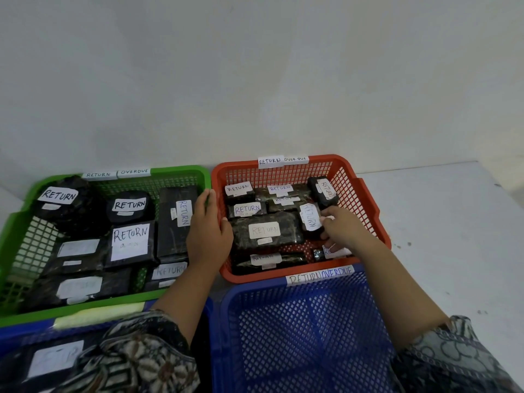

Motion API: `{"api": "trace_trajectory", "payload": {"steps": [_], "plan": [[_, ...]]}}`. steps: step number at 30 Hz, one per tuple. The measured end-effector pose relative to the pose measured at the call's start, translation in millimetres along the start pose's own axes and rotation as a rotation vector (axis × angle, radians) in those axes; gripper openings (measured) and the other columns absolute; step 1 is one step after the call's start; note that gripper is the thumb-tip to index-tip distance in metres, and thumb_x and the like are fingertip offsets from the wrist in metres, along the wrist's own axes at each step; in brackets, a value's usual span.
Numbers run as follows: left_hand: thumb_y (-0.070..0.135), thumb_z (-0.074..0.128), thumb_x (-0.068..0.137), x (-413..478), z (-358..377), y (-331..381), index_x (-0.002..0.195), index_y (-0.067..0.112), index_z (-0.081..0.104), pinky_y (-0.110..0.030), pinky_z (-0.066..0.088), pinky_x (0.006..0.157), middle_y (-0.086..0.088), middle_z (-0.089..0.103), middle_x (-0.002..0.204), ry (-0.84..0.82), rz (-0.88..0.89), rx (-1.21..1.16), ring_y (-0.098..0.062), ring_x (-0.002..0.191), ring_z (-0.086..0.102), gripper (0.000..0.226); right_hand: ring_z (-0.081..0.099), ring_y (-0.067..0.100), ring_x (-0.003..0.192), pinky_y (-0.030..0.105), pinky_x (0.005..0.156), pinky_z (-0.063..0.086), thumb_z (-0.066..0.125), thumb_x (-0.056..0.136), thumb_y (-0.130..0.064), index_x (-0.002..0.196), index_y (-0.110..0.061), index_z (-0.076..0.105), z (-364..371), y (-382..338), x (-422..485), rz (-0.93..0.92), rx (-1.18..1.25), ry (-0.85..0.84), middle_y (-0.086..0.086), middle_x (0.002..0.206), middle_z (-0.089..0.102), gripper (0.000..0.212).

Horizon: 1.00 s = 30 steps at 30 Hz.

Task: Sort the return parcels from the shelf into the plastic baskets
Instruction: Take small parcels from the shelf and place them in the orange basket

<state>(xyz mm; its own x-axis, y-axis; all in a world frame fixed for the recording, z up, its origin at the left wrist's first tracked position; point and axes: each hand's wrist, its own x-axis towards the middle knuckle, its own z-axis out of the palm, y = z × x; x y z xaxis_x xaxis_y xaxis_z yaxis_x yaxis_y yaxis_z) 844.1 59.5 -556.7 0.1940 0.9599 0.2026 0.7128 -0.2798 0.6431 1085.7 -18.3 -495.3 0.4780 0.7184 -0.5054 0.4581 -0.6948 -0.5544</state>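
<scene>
An orange basket (pixel 365 199) at the back right holds several black-wrapped parcels with white RETURN labels. My right hand (pixel 344 228) is inside it, fingers closed on a small upright black parcel (pixel 310 218). My left hand (pixel 208 225) grips the orange basket's left rim, between it and a green basket (pixel 17 231) that is also full of RETURN parcels. A large flat parcel (pixel 265 232) lies in the middle of the orange basket. Another small parcel (pixel 323 191) leans in its back right corner.
An empty blue basket (pixel 297 336) labelled RETURN OVERDUE stands in front of the orange one. Another blue basket (pixel 25 333) at the lower left holds a labelled parcel. All rest on a white surface (pixel 453 222) against a white wall; bare surface lies to the right.
</scene>
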Motion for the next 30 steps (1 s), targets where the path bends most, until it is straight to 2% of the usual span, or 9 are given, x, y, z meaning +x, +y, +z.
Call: {"api": "trace_trajectory", "payload": {"steps": [3,5,8,12,17,20,24,26,30], "plan": [[0.015,0.046,0.092,0,0,0,0.148,0.012,0.022,-0.035,0.053,0.083,0.002,0.019,0.153,0.001,0.005,0.004,-0.019,0.131,0.037,0.06,0.06,0.027,0.106,0.041,0.081,0.055,0.065,0.083,-0.049,0.135,-0.014,0.045,4,2,-1,-0.092,-0.201,-0.008,0.008,0.126,0.058,0.065],[0.015,0.046,0.092,0,-1,0,0.148,0.012,0.022,-0.033,0.051,0.085,0.002,0.019,0.153,0.007,0.01,0.004,-0.018,0.131,0.036,0.061,0.055,0.025,0.115,0.037,0.091,0.049,0.071,0.077,-0.053,0.131,-0.014,0.048,11,5,0,-0.141,-0.31,0.063,0.006,0.13,0.057,0.071],[0.015,0.046,0.092,0,0,0,0.148,0.012,0.022,-0.029,0.047,0.086,0.002,0.019,0.153,0.016,0.014,0.01,-0.017,0.132,0.036,0.06,0.057,0.023,0.111,0.035,0.089,0.047,0.074,0.076,-0.045,0.125,-0.013,0.055,16,7,-2,-0.169,-0.249,0.148,0.005,0.123,0.061,0.061],[0.016,0.045,0.093,0,0,-1,0.148,0.012,0.022,-0.032,0.05,0.086,0.002,0.018,0.153,0.009,0.013,0.012,-0.017,0.132,0.035,0.06,0.057,0.019,0.105,0.025,0.081,0.043,0.071,0.081,-0.038,0.123,-0.013,0.058,15,10,-12,-0.229,-0.179,0.16,0.003,0.117,0.063,0.051],[0.016,0.045,0.093,0,1,-1,0.147,0.011,0.023,-0.031,0.049,0.086,0.001,0.02,0.153,0.018,0.016,0.023,-0.018,0.131,0.036,0.059,0.054,0.012,0.086,0.026,0.073,0.044,0.067,0.084,-0.037,0.117,-0.011,0.062,10,13,-14,-0.189,-0.191,0.068,0.006,0.109,0.066,0.042],[0.017,0.045,0.093,1,1,-1,0.148,0.012,0.022,-0.031,0.05,0.085,0.002,0.019,0.153,0.012,0.01,0.028,-0.018,0.131,0.037,0.06,0.059,0.02,0.096,0.029,0.079,0.048,0.066,0.086,-0.035,0.119,-0.011,0.06,11,11,-12,-0.189,-0.248,0.066,0.008,0.113,0.066,0.041],[0.017,0.046,0.092,1,0,-1,0.148,0.012,0.021,-0.037,0.053,0.083,0.002,0.019,0.153,0.003,0.003,0.02,-0.018,0.128,0.039,0.061,0.052,0.026,0.119,0.033,0.092,0.043,0.07,0.083,-0.04,0.137,-0.015,0.038,17,11,-11,-0.202,-0.236,0.077,0.008,0.131,0.055,0.067],[0.016,0.046,0.092,0,0,-1,0.148,0.012,0.021,-0.035,0.054,0.082,0.002,0.019,0.153,0.006,0.008,0.013,-0.018,0.128,0.04,0.061,0.052,0.028,0.12,0.035,0.093,0.043,0.069,0.081,-0.047,0.138,-0.016,0.035,19,10,-12,-0.192,-0.196,0.086,0.007,0.133,0.053,0.074],[0.016,0.046,0.092,0,0,0,0.148,0.011,0.022,-0.029,0.05,0.08,0.002,0.019,0.153,0.011,0.011,0.015,-0.017,0.127,0.04,0.06,0.053,0.028,0.118,0.036,0.091,0.044,0.067,0.082,-0.049,0.133,-0.016,0.042,23,12,-7,-0.162,-0.24,0.167,0.008,0.13,0.056,0.065]]}}
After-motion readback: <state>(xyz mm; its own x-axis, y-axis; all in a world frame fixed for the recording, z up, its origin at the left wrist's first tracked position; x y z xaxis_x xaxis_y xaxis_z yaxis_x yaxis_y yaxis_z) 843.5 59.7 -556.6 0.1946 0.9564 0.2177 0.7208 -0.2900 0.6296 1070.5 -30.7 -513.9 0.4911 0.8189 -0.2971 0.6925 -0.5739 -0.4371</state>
